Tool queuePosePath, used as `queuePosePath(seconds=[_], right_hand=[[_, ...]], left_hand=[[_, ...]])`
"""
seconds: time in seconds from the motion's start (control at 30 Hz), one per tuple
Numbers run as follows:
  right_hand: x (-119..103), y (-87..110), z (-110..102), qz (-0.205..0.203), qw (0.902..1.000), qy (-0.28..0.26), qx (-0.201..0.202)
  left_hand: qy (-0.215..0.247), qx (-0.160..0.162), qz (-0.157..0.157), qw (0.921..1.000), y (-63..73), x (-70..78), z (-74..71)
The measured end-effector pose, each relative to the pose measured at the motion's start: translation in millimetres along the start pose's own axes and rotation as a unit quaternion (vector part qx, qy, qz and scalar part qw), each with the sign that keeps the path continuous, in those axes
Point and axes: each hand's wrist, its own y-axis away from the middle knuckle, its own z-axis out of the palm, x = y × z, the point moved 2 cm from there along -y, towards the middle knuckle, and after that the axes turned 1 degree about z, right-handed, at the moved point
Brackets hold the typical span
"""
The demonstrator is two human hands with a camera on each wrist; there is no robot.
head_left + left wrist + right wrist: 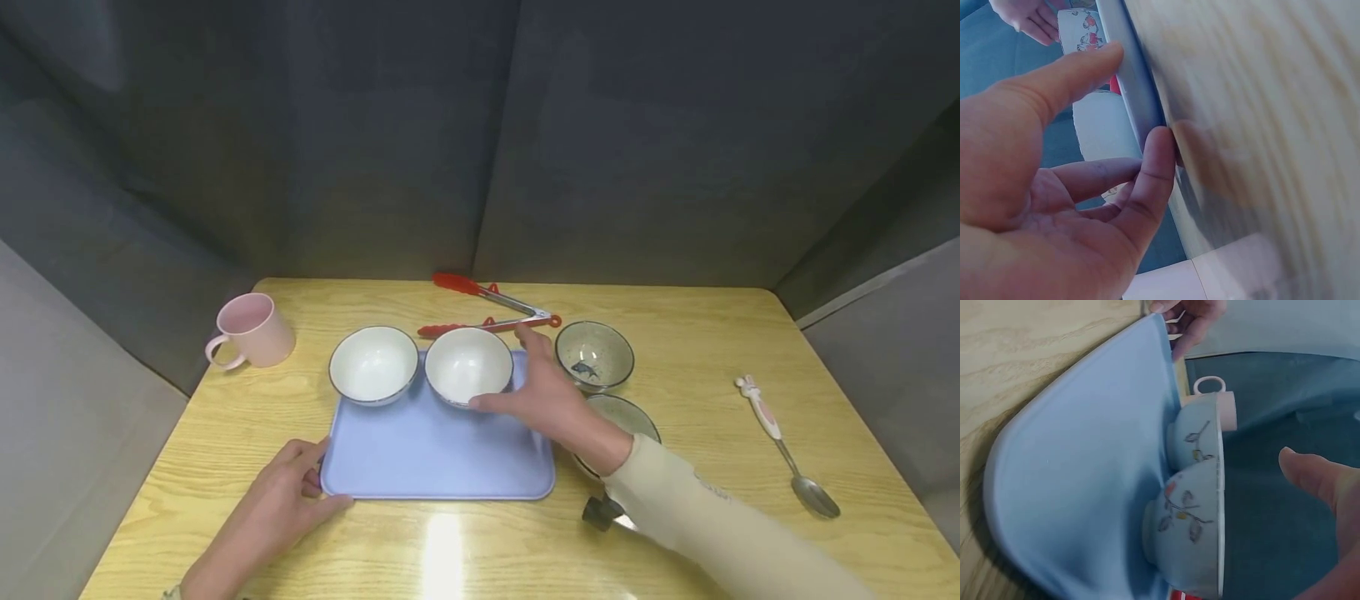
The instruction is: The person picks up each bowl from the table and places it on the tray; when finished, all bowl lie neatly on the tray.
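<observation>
A pale blue tray (442, 458) lies on the wooden table. My left hand (281, 500) grips its near left corner, and the left wrist view shows thumb (1094, 72) and curled fingers at the rim. Two white bowls stand upright side by side along the tray's far edge: a left bowl (373, 365) and a right bowl (467, 367). Floral drawings decorate their outsides in the right wrist view. My right hand (547, 396) is spread beside the right bowl; its thumb (1310, 475) is apart from the bowl's rim in the right wrist view.
Red-tipped tongs (517, 321) lie spread behind the tray. On the right are a fish-patterned bowl (596, 358), another speckled bowl (622, 417) partly under my forearm, and a spoon (780, 446). A pink mug (258, 331) stands far left. A dark-ended object (600, 512) is mostly hidden by my sleeve.
</observation>
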Motion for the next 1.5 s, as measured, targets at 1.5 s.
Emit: queuePosePath(seconds=[1.5], right_hand=[[137.9,118.5,-76.1,-0.095,0.9916,-0.039,0.078]], left_hand=[[-0.003,-0.003,-0.001,1.0,-0.6,-2.2,2.3]])
